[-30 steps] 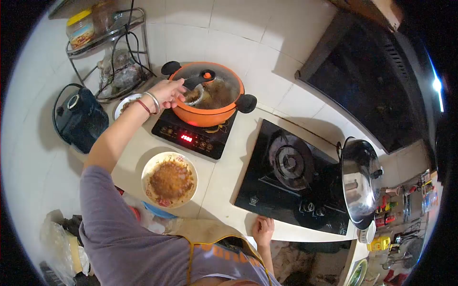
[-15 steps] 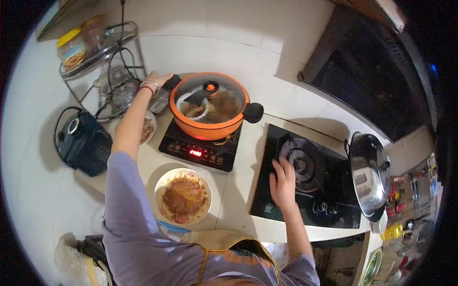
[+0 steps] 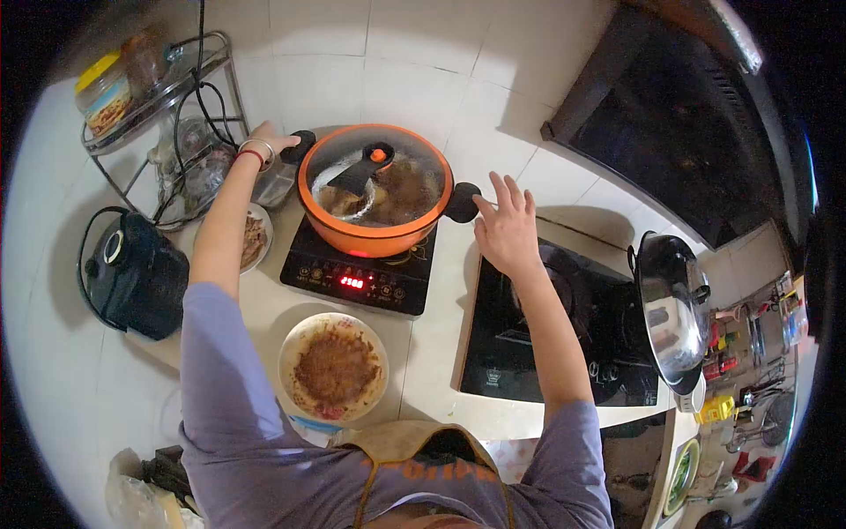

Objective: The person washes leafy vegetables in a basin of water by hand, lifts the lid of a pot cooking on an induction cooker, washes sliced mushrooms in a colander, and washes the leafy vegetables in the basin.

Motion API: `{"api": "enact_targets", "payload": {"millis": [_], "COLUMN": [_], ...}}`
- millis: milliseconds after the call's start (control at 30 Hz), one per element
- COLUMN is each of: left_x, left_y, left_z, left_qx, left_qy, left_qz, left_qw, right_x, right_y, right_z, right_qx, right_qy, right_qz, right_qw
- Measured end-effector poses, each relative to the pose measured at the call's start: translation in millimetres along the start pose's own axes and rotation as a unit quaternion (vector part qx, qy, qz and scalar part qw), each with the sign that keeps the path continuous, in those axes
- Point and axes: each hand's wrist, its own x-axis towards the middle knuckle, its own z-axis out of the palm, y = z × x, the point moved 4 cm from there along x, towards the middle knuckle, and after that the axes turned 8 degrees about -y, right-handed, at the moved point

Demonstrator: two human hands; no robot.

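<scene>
An orange pot (image 3: 374, 238) with a glass lid stands on a black induction cooker (image 3: 357, 278) whose red display is lit. Through the fogged lid, bubbling brown contents show. The lid has a black knob (image 3: 377, 155) with an orange centre. My left hand (image 3: 269, 145) is at the pot's left black handle (image 3: 298, 147), thumb along it; its other fingers are mostly hidden. Beside the right black handle (image 3: 463, 203), my right hand (image 3: 509, 225) has its fingers spread, the thumb close to or touching it. Nearer me sits a bowl (image 3: 333, 366) of brown, sauce-coated food.
A black gas hob (image 3: 555, 353) lies on the right, with a large shiny lid (image 3: 674, 313) upright beside it. On the left are a dark kettle-like appliance (image 3: 137, 273), a plate of food (image 3: 256, 238) and a wire rack (image 3: 159, 106) with jars.
My right hand has moved from over the gas hob up and left to the pot's right handle. My left hand stays at the left handle. The view has shifted slightly.
</scene>
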Motion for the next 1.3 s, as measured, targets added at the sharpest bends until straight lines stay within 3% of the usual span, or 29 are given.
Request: {"api": "enact_targets", "payload": {"millis": [100,167,200,267,300,367,533,667,767,867,1100,1200,1300], "left_x": [5.3,0.8,-6.7,-65.8,-97.1,-128.9,-169.0,-185.6,-179.7,-171.1,-168.5,-153.3,-161.9], "left_y": [-3.1,1.1,3.6,43.5,65.8,81.0,104.3,121.8,127.2,129.6,141.5,135.8,140.3], "left_z": [0.3,-2.4,-3.4,-16.5,-22.4,-17.5,-2.4,9.5,22.9,30.6,12.8,9.1,-4.9], "left_qx": [0.032,0.02,0.014,-0.124,-0.191,-0.262,-0.419,-0.555,-0.605,-0.627,-0.636,-0.644,-0.653], "left_qy": [0.024,0.103,0.142,0.015,-0.05,-0.177,-0.32,-0.302,-0.306,-0.253,-0.166,-0.178,-0.182], "left_qz": [0.001,0.085,0.125,0.113,0.103,0.037,-0.034,-0.065,-0.039,-0.046,-0.078,-0.049,-0.057], "left_qw": [0.999,0.991,0.982,0.986,0.975,0.948,0.849,0.772,0.734,0.735,0.75,0.742,0.733], "right_x": [-4.7,-13.4,-20.2,-39.8,-51.7,-69.8,-120.2,-180.9,-232.6,-278.7,-343.4,-343.8,-340.3], "right_y": [0.1,-1.8,-1.3,-4.9,-9.4,-26.6,-84.5,-101.9,-98.2,-90.8,-89.3,-87.6,-84.9], "right_z": [-1.1,-4.3,-3.8,-0.9,0.0,13.5,8.4,25.5,43.0,52.5,66.2,64.5,62.3], "right_qx": [-0.011,-0.017,0.044,0.166,0.238,0.507,0.534,0.559,0.552,0.529,0.443,0.464,0.49], "right_qy": [0.003,0.02,0.01,-0.01,0.077,0.001,-0.03,-0.086,-0.109,-0.139,-0.085,-0.056,-0.112], "right_qz": [0.024,0.039,0.063,0.108,0.082,0.165,0.102,0.136,0.198,0.261,0.266,0.259,0.303], "right_qw": [1.0,0.999,0.997,0.98,0.965,0.846,0.839,0.813,0.803,0.796,0.852,0.845,0.81]}}
